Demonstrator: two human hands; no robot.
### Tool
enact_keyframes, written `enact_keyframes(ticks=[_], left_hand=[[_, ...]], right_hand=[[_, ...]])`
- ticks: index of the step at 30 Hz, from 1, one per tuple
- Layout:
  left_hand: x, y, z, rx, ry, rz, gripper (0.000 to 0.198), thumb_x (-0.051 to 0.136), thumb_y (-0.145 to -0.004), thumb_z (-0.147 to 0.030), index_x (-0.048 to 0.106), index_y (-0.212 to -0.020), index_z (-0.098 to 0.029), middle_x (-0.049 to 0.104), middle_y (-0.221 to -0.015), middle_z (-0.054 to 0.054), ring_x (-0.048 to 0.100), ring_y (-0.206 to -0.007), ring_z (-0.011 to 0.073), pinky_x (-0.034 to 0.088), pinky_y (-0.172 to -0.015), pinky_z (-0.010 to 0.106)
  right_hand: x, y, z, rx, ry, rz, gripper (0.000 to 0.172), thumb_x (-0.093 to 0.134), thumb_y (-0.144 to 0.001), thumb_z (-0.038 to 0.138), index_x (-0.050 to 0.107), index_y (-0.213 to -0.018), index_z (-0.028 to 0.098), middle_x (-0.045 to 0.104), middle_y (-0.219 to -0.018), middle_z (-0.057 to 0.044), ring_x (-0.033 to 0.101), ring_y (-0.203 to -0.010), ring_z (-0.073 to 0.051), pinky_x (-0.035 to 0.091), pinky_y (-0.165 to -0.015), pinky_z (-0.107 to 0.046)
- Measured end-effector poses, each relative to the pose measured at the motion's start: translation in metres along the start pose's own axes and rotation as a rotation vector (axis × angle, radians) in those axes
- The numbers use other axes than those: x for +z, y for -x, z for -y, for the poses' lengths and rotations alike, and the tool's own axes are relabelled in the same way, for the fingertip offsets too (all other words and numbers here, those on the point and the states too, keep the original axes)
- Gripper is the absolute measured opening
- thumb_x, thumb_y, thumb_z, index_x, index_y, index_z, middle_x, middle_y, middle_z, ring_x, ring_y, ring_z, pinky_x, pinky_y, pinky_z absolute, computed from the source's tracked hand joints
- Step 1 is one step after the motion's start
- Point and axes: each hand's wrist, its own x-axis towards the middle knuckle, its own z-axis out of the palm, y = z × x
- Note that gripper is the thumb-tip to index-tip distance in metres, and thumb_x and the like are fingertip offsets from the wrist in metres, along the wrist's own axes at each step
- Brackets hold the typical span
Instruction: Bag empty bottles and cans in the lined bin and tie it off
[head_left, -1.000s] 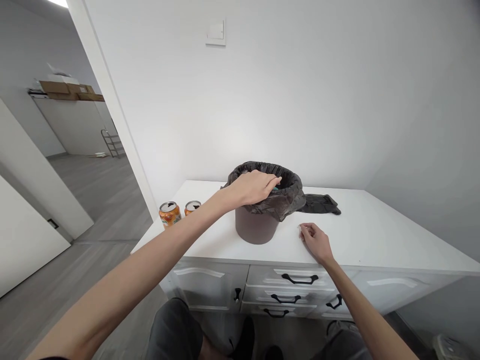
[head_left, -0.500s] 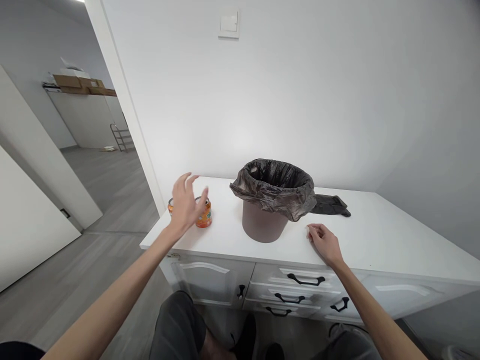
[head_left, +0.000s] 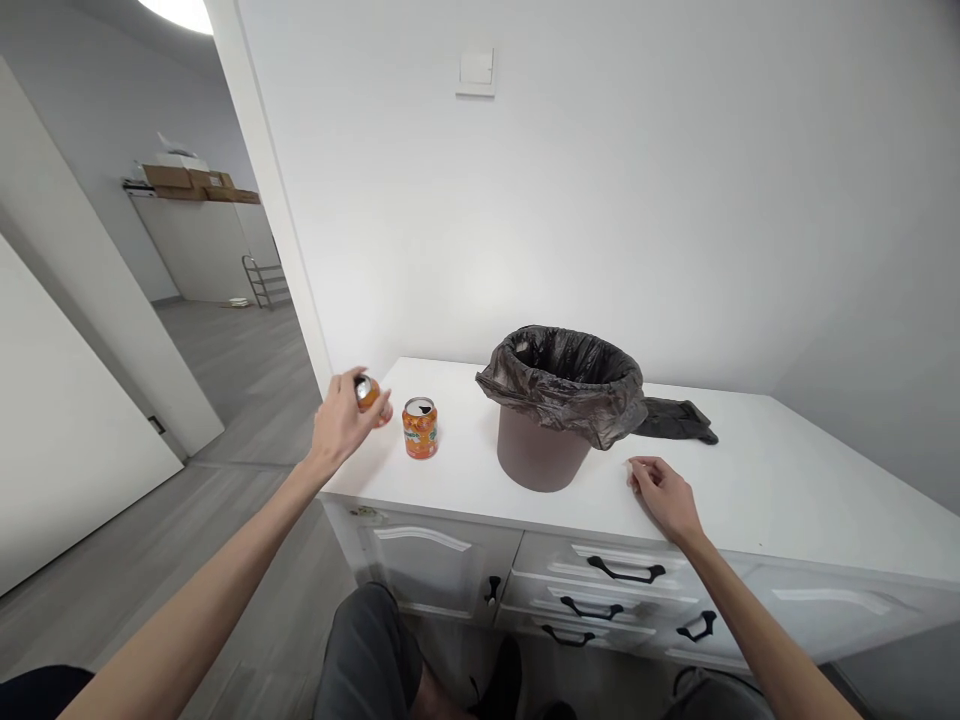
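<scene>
My left hand is wrapped round an orange drink can at the left end of the white cabinet top; the can's metal lid shows and its lower part is partly covered by my fingers. Just right of it stands a second orange drink can, upright, with an opened lid. A brown trash bin lined with a black plastic bag stands mid-cabinet. My right hand rests on the top right of the bin, fingers curled together; a small pale bit shows at the fingertips, too small to name.
A folded black plastic bag lies behind my right hand, beside the bin. The white cabinet backs onto a wall with a light switch. On the left is an open doorway, with cardboard boxes beyond.
My left hand, open above the cans before, has closed round the left can and tilted it. The right hand stays curled on the cabinet top. The view has shifted slightly.
</scene>
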Motion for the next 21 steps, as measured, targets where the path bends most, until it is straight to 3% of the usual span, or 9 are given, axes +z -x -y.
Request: enact_keyframes(ticks=[3,5,9,12,14,16,18,21], left_hand=[[-0.016,-0.01,-0.05,0.168,0.221,-0.331,0.06,0.06,-0.1,-0.058,0.047,-0.145,-0.022,0.059,-0.139,0.016,0.061,-0.131,0.0321,0.051,-0.113,0.047],[-0.022,-0.016,-0.096,0.331,0.379,-0.404,0.057,0.058,-0.102,-0.059,0.044,-0.147,-0.026,0.057,-0.141,0.013,0.059,-0.134,0.0294,0.051,-0.114,0.044],[-0.018,-0.026,-0.186,0.586,0.553,-0.309,0.048,0.053,-0.107,-0.057,0.043,-0.146,-0.03,0.056,-0.142,0.009,0.058,-0.134,0.0256,0.053,-0.111,0.04],[0.002,-0.033,-0.228,0.718,0.562,-0.145,0.047,0.051,-0.108,-0.053,0.044,-0.146,-0.027,0.056,-0.142,0.011,0.058,-0.134,0.0245,0.051,-0.115,0.041],[0.018,-0.04,-0.237,0.794,0.513,-0.03,0.048,0.05,-0.109,-0.051,0.045,-0.149,-0.025,0.054,-0.143,0.013,0.056,-0.137,0.025,0.047,-0.12,0.043],[0.032,-0.048,-0.232,0.831,0.451,0.035,0.049,0.045,-0.111,-0.048,0.044,-0.154,-0.024,0.049,-0.149,0.014,0.049,-0.145,0.0254,0.04,-0.126,0.046],[0.041,-0.055,-0.215,0.802,0.412,0.015,0.05,0.038,-0.114,-0.045,0.04,-0.159,-0.024,0.042,-0.157,0.014,0.039,-0.153,0.0241,0.032,-0.131,0.046],[0.049,-0.061,-0.173,0.656,0.363,-0.101,0.052,0.03,-0.115,-0.044,0.035,-0.162,-0.022,0.037,-0.163,0.014,0.032,-0.156,0.0221,0.027,-0.132,0.047]], right_hand=[[0.0,-0.003,-0.006,-0.019,0.02,0.005,0.039,0.056,-0.092,0.057,0.069,-0.105,0.022,0.074,-0.074,-0.001,0.067,-0.07,-0.022,0.049,-0.079,-0.036],[0.001,-0.004,-0.009,-0.027,0.024,0.003,0.038,0.056,-0.093,0.056,0.069,-0.105,0.022,0.074,-0.074,-0.001,0.068,-0.071,-0.022,0.048,-0.08,-0.036],[0.001,-0.006,-0.011,-0.032,0.013,-0.001,0.038,0.055,-0.094,0.055,0.069,-0.105,0.022,0.074,-0.074,-0.001,0.068,-0.07,-0.023,0.048,-0.079,-0.036],[0.0,-0.005,-0.007,-0.036,0.01,-0.012,0.038,0.055,-0.094,0.056,0.07,-0.105,0.022,0.075,-0.075,-0.002,0.068,-0.071,-0.023,0.048,-0.077,-0.035],[0.0,-0.004,-0.003,-0.036,-0.019,-0.014,0.039,0.055,-0.094,0.056,0.07,-0.104,0.022,0.075,-0.075,-0.003,0.068,-0.071,-0.023,0.048,-0.076,-0.035],[0.001,-0.003,0.003,-0.033,-0.053,-0.019,0.039,0.055,-0.093,0.057,0.069,-0.103,0.022,0.074,-0.073,-0.003,0.068,-0.069,-0.023,0.049,-0.075,-0.035],[0.0,-0.001,0.007,-0.028,-0.072,-0.023,0.039,0.056,-0.093,0.057,0.069,-0.102,0.022,0.073,-0.072,-0.002,0.066,-0.068,-0.022,0.049,-0.075,-0.035],[-0.001,0.0,0.013,-0.015,-0.074,-0.011,0.038,0.056,-0.092,0.057,0.068,-0.101,0.023,0.072,-0.071,-0.001,0.066,-0.069,-0.022,0.048,-0.076,-0.035]])
